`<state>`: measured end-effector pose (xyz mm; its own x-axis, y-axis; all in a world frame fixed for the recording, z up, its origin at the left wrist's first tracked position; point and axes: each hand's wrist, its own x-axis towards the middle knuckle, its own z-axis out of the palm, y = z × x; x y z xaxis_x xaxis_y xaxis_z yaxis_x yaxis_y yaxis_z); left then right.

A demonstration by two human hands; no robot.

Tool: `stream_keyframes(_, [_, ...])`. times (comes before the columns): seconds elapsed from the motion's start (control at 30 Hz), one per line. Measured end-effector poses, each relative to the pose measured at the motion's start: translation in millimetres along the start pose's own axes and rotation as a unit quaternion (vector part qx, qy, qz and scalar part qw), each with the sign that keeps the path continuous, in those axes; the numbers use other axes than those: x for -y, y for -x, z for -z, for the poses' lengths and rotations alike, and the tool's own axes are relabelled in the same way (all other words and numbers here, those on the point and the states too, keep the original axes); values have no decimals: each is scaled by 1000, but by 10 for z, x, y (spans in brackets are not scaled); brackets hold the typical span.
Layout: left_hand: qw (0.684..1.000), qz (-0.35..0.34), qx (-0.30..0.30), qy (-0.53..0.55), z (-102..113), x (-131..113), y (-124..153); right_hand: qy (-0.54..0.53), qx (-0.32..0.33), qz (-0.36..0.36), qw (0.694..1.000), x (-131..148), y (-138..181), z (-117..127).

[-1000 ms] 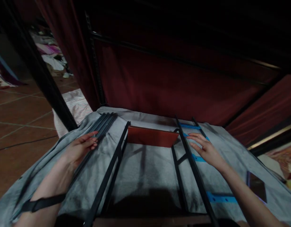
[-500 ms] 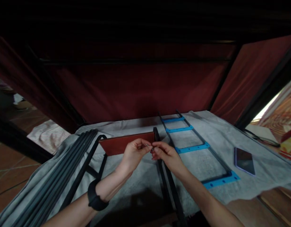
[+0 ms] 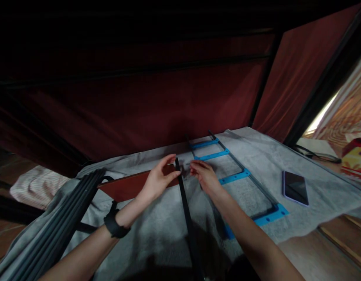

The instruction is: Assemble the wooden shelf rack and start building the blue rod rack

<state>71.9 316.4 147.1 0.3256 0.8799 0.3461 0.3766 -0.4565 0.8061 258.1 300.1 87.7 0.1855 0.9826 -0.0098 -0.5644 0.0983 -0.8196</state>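
Observation:
My left hand (image 3: 159,177), with a dark band on its wrist, has its thumb and fingers at the far end of a black metal frame (image 3: 185,203). Beside that end, a reddish-brown board (image 3: 124,186) sits partly behind the left hand. My right hand (image 3: 206,175) is closed in a pinch on a thin, bright metal bolt (image 3: 186,164). The bolt points left toward the frame's end. Whether its tip enters a hole there is too small to tell.
Dark grey tubes (image 3: 61,218) lie bundled at the left on a pale cloth (image 3: 324,195). To the right is a dark frame with blue crosspieces (image 3: 235,176), then a phone (image 3: 295,187). Dark red fabric (image 3: 157,113) hangs behind, between black posts.
My hands have moved apart, the left to the black frame's end, the right holding the bolt beside it. The black frame has shifted and turned, and the camera view has tilted.

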Motion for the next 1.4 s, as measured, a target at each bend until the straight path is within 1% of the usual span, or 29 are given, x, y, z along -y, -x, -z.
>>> stream_keyframes(0.03, [998, -20, -12, -64, 64, 99, -62, 12, -23, 9, 1000, -20, -99, 64])
stream_keyframes(0.07, [991, -31, -9, -126, 121, 209, -118, 24, -44, 15, 999, -51, -188, 120])
stream_keyframes(0.13, [977, -33, 19, -210, 194, 436, -207, 37, -74, 19, 996, -142, -337, 184])
stream_keyframes(0.23, [962, -11, 85, -258, 178, 691, -283, 28, -99, 24, 994, -311, -491, 146])
stream_keyframes(0.3, [956, 12, 109, -273, 120, 767, -310, 26, -106, 28, 994, -414, -561, 71])
stream_keyframes(0.37, [954, 22, 115, -277, 68, 788, -333, 44, -103, 24, 993, -502, -611, 4])
stream_keyframes(0.53, [958, -7, 143, -247, 47, 809, -382, 81, -68, 32, 994, -688, -685, -42])
stream_keyframes(0.7, [965, -3, 136, -224, 58, 870, -415, 111, -56, 35, 992, -821, -706, -40])
stream_keyframes(0.87, [968, -7, 138, -209, 65, 885, -422, 158, -28, 84, 983, -841, -688, -86])
stream_keyframes(1.0, [971, -9, 134, -198, 55, 882, -425, 171, -10, 76, 982, -825, -706, -99])
stream_keyframes(1.1, [974, -4, 137, -183, 47, 902, -437, 179, 14, 91, 979, -811, -734, -102])
stream_keyframes(1.27, [977, 13, 127, -171, 33, 937, -440, 198, 16, 94, 976, -806, -744, -111])
stream_keyframes(1.4, [976, 11, 126, -177, 28, 914, -436, 217, 21, 85, 972, -803, -735, -101])
